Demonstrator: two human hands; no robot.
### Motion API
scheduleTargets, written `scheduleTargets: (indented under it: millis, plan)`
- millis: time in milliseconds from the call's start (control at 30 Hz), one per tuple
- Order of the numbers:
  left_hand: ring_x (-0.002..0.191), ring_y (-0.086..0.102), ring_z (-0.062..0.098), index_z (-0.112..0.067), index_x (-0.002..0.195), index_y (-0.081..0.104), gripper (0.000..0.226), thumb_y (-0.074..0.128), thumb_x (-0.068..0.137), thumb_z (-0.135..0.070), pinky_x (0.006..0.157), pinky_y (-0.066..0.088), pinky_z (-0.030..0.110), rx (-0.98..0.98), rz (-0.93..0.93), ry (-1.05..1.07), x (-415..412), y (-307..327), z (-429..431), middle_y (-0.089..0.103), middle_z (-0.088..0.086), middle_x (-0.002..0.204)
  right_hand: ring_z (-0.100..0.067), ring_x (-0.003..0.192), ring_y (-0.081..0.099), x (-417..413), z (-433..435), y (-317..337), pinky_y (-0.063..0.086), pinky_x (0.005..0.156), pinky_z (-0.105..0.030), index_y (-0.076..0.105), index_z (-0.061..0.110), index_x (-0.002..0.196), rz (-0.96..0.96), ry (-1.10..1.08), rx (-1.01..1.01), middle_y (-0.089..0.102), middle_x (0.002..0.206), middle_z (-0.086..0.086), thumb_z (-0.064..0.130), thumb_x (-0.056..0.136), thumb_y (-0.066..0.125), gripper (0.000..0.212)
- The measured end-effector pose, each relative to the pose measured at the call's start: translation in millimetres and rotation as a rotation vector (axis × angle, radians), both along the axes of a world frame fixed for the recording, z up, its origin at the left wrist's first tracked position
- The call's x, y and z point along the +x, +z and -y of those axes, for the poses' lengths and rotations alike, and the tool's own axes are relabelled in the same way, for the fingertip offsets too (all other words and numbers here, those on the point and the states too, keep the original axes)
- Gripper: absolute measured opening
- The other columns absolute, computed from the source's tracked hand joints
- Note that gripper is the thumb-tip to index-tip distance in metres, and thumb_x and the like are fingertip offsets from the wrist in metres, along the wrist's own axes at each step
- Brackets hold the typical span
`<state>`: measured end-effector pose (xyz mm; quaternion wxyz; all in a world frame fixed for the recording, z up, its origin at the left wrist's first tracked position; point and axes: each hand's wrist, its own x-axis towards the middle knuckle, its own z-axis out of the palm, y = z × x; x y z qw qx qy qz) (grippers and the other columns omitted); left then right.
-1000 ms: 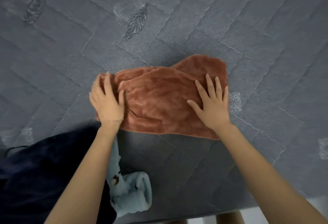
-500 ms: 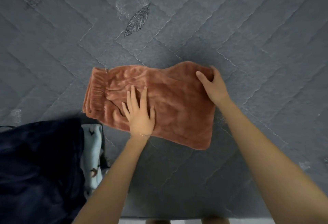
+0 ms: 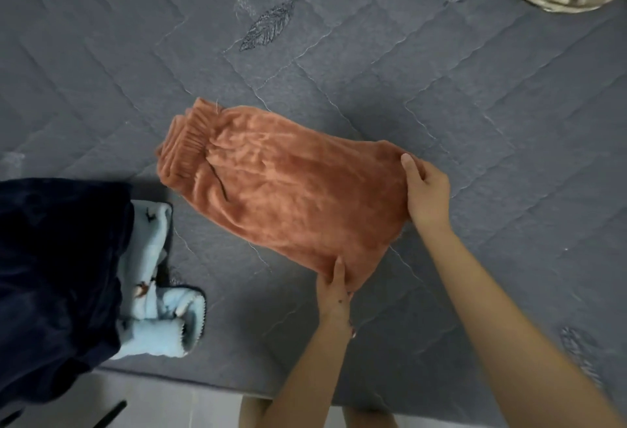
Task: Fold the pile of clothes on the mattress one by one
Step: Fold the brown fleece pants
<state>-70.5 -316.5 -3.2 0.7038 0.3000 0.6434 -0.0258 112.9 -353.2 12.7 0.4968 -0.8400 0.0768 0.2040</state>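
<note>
The left hand (image 3: 334,287) and right hand (image 3: 427,190) each grip the right end of the folded rust fleece garment (image 3: 288,190) on the mattress (image 3: 441,88), with their fingers hidden beneath it. Left of it, a navy garment (image 3: 57,275), cropped by the frame, half-covers pale blue fleece (image 3: 152,275).

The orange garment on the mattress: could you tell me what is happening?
A person is folding the orange garment on the mattress. The right hand grips its far corner and the left hand its near corner, both at the end away from the waistband. A dark blue garment and a light blue garment lie to the left.
</note>
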Motion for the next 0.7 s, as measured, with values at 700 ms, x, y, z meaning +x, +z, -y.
scheduleTargets:
  millis: [700]
  plan:
    - [0.108, 0.048, 0.011, -0.016, 0.117, 0.043, 0.050, 0.074, 0.081, -0.030, 0.095, 0.040, 0.024, 0.530, -0.029, -0.280, -44.9, 17.4, -7.9, 0.046, -0.001, 0.115, -0.011, 0.116, 0.057, -87.0, 33.2, 3.9, 0.044, 0.103, -0.033, 0.054, 0.021, 0.131, -0.439, -0.329, 0.214, 0.062, 0.124, 0.007, 0.040, 0.078, 0.076, 0.060]
